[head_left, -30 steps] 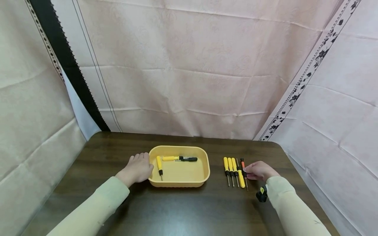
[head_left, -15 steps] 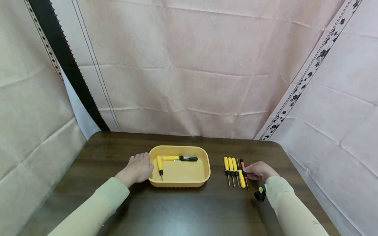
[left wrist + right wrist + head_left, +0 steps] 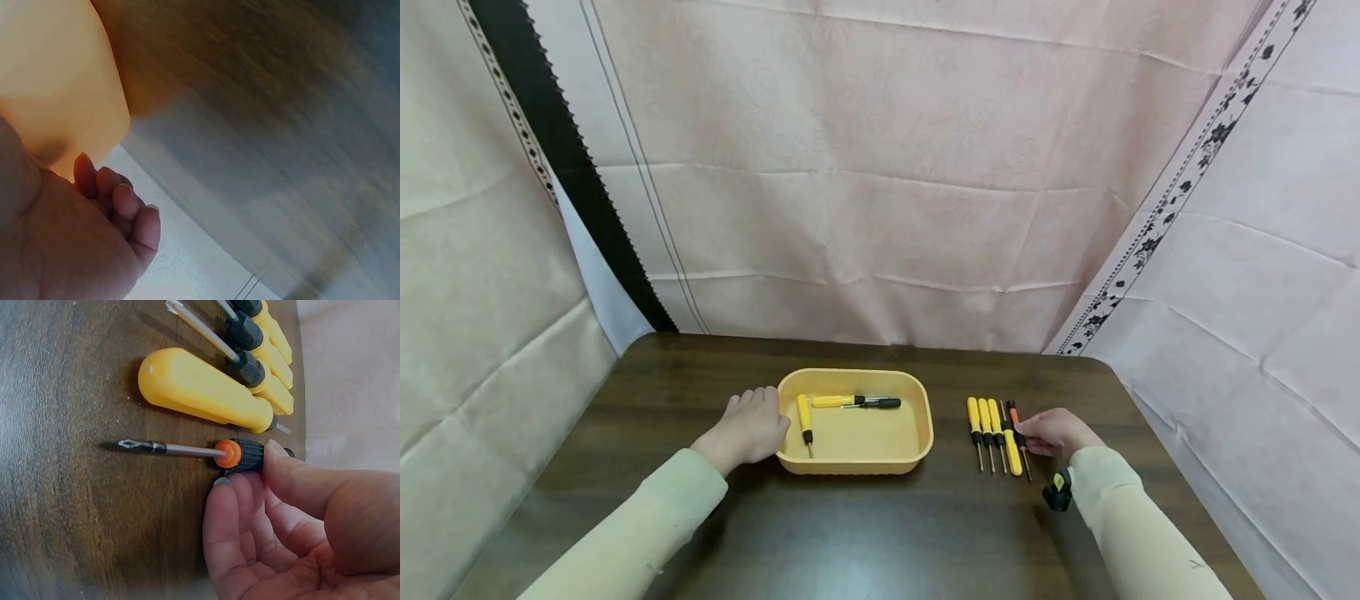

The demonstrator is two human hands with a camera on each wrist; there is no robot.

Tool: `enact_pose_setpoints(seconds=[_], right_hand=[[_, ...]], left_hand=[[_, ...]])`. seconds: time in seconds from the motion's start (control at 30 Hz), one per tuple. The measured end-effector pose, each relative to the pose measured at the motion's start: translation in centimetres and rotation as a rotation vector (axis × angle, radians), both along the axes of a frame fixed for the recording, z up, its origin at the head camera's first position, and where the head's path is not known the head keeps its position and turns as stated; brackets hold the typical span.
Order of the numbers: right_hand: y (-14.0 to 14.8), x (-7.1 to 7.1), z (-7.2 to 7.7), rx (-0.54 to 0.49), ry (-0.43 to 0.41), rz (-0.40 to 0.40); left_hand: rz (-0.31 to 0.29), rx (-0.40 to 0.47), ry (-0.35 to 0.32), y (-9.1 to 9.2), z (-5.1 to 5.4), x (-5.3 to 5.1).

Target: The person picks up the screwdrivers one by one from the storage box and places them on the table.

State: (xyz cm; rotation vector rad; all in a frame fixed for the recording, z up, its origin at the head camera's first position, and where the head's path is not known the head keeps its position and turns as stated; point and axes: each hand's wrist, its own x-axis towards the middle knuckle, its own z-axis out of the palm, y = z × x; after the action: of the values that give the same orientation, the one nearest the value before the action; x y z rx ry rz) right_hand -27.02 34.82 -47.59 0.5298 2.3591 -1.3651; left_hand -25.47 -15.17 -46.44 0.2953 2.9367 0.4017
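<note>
My left hand [image 3: 752,425] grips the left rim of a yellow plastic tray [image 3: 857,468]; its curled fingers [image 3: 145,231] show against the tray wall in the left wrist view. Inside the tray lie a yellow screwdriver [image 3: 804,414] near the left side, another yellow one [image 3: 832,402] placed crosswise and a black-handled one [image 3: 887,403]. On the right, my right hand [image 3: 1056,432] pinches the handle of an orange-and-black screwdriver [image 3: 247,455] between thumb and fingers. That screwdriver lies low at the table surface, its cross tip towards me.
Left of the held screwdriver, several yellow screwdrivers [image 3: 987,423] lie side by side on the brown table [image 3: 880,533]. The nearest one [image 3: 194,387] is turned the opposite way. Pale cloth [image 3: 880,208] hangs behind the table and at both sides.
The orange-and-black screwdriver's handle end has shifted slightly left, towards the row, with my right hand. The left hand and tray stay in place.
</note>
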Motion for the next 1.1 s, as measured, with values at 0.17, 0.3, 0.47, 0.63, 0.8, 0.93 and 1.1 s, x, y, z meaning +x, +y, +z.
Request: enact_pose_setpoints(seconds=[0.17,0.3,0.47,0.63,0.8,0.93,1.1], right_hand=[[0.01,0.14,-0.02,0.012,0.008,0.003],[-0.04,0.24,0.00,0.011,0.003,0.014],[-0.17,0.21,0.12,0.029,-0.009,-0.010],[-0.19,-0.06,0.05,0.023,-0.018,-0.023],[-0.17,-0.27,0.01,0.023,-0.015,-0.029],[-0.13,-0.29,0.12,0.026,-0.018,-0.017],[-0.21,-0.13,0.33,0.036,-0.033,-0.020]], left_hand=[[0.000,0.005,0.003,0.05,-0.08,0.02],[0.000,0.002,-0.003,0.05,-0.07,0.03],[0.000,0.009,0.001,0.10,0.03,0.09],[0.001,0.010,-0.001,0.10,0.17,0.14],[0.006,0.007,-0.004,0.05,0.25,0.10],[0.009,0.007,-0.006,0.03,0.17,0.07],[0.007,0.011,-0.003,0.07,-0.04,0.10]])
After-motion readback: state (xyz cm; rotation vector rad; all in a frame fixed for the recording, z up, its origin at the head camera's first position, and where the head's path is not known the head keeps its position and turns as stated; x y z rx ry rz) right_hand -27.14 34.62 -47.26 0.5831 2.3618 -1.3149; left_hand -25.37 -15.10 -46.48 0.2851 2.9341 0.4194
